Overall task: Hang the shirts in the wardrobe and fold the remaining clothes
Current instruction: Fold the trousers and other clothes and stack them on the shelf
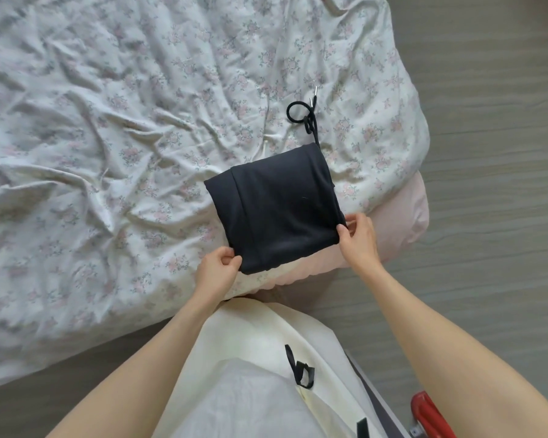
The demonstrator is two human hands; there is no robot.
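1. Head view: a folded black garment [276, 210] lies near the right corner of the bed [108, 121], on a crumpled white cover printed with small pink flowers.
2. The garment is folded into a rough square, with a narrower folded band along its left side.
3. A black drawstring [301, 113] with two metal tips trails out from the garment's far edge and loops on the cover.
4. The left hand [217, 268] pinches the near left corner of the garment between thumb and curled fingers.
5. The right hand [358, 237] pinches the near right corner in the same way, thumb on top.
6. Both forearms reach forward from the bottom of the picture, bare.
7. Under the cover at the bed's corner a pale pink sheet [402, 222] shows.
8. Below the arms hangs a cream apron [266, 343] with black ties.
9. A red object [431, 415] sits at the lower right, only partly in view; what it is cannot be told.
10. The floor [494, 121] is grey wood-grain board.
11. No brand, label or writing can be read on anything here.
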